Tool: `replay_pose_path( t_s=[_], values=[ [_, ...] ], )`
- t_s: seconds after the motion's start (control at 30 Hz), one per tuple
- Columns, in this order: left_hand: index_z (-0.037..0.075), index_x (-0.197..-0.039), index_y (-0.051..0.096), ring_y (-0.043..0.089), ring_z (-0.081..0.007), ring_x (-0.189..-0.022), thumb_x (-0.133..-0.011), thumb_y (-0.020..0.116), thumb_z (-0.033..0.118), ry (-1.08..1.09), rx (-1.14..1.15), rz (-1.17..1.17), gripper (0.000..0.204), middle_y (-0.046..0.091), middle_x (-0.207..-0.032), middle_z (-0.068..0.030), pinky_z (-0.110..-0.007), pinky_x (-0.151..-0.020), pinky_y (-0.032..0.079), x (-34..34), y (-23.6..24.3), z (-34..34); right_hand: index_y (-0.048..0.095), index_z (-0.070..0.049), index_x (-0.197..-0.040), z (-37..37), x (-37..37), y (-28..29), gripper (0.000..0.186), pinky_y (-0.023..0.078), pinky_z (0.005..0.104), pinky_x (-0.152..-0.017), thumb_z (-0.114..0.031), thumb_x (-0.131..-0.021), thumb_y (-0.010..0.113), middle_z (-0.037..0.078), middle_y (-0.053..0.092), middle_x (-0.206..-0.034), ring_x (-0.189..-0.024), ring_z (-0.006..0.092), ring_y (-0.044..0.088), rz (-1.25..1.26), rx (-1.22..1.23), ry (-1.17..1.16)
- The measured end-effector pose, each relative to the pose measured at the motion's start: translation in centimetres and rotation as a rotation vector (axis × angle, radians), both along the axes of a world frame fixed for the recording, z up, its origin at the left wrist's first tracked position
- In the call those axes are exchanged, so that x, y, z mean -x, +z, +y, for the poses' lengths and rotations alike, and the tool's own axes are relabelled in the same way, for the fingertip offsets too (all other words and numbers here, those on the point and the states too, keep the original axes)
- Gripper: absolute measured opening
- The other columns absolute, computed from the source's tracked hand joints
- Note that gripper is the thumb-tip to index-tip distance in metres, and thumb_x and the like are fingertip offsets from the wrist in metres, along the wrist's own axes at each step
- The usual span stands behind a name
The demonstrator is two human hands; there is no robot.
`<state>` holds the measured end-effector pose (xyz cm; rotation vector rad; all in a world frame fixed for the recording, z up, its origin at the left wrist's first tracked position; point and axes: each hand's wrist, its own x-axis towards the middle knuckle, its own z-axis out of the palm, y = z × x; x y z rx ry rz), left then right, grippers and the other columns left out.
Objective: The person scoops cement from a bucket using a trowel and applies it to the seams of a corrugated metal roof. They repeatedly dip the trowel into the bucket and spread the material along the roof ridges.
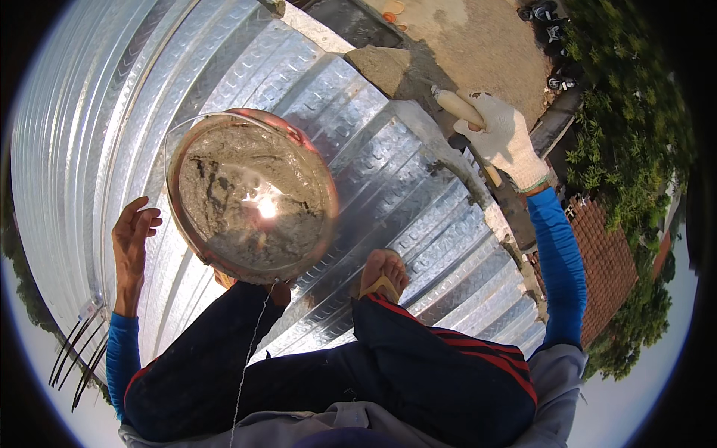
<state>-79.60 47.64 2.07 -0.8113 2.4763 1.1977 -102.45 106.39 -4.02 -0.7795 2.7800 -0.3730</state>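
Observation:
My right hand [504, 138], in a white knitted glove, is closed round the pale wooden handle of a trowel [457, 107]. The trowel reaches past the roof's edge, toward grey-brown mortar [381, 67] along it; the blade is hard to make out against that mortar. A reddish bucket [328, 175] full of wet grey mortar [250, 194] stands before me on the metal sheeting, its wire handle tipped to the far-left side. Left of the bucket, my bare left hand [133, 243] is raised with loosely bent fingers and holds nothing.
Ribbed shiny metal sheeting [418, 201] spreads under my sandalled foot [383, 275]. A mortar-smeared wall edge [493, 213] bounds it on the right, with a drop to the ground beyond. Tiled roofing [609, 269], trees [627, 112] and parked motorcycles [556, 33] lie below. Bare rods [78, 351] jut up at left.

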Motion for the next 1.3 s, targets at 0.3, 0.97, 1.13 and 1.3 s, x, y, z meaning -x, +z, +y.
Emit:
replay_pose_path(
  t_s=[0.3,0.97,1.13,1.3],
  values=[
    [0.000,-0.135,0.062,0.072,-0.0215,-0.097,-0.097,0.069,0.047,-0.013,0.027,0.004,0.061,0.075,-0.105,-0.0129,-0.036,-0.084,0.055,0.0,-0.1,0.3,0.066,-0.007,-0.121,-1.4,-3.1,1.4,0.037,0.054,0.0434,-0.070,-0.016,-0.085,0.070,0.013,0.065,-0.099,-0.083,0.0339,0.066,0.232,-0.193,0.229],
    [0.000,-0.134,0.062,0.071,-0.0210,-0.096,-0.098,0.068,0.049,-0.044,0.012,-0.002,0.061,0.075,-0.104,-0.0129,-0.037,-0.084,0.055,0.2,-0.6,0.0,0.063,-0.009,-0.124,-1.4,-8.0,4.8,0.044,0.054,0.0383,-0.066,-0.010,-0.080,0.069,0.010,0.062,-0.098,-0.088,0.0279,0.065,0.270,-0.311,0.170],
    [0.000,-0.133,0.063,0.071,-0.0207,-0.095,-0.097,0.069,0.049,-0.044,0.010,0.001,0.061,0.075,-0.103,-0.0126,-0.037,-0.084,0.055,0.1,-0.8,-0.3,0.065,-0.010,-0.127,-0.6,-10.2,4.6,0.038,0.056,0.0397,-0.072,-0.013,-0.089,0.068,0.010,0.064,-0.105,-0.091,0.0287,0.065,0.183,-0.299,0.102],
    [0.000,-0.133,0.063,0.071,-0.0205,-0.095,-0.097,0.069,0.049,-0.033,0.000,-0.015,0.062,0.075,-0.104,-0.0124,-0.037,-0.084,0.055,0.1,-0.9,-0.4,0.067,-0.009,-0.123,0.6,-9.8,5.2,0.040,0.058,0.0422,-0.076,-0.020,-0.085,0.074,0.013,0.069,-0.110,-0.091,0.0341,0.070,0.316,-0.135,-0.042]
  ],
)
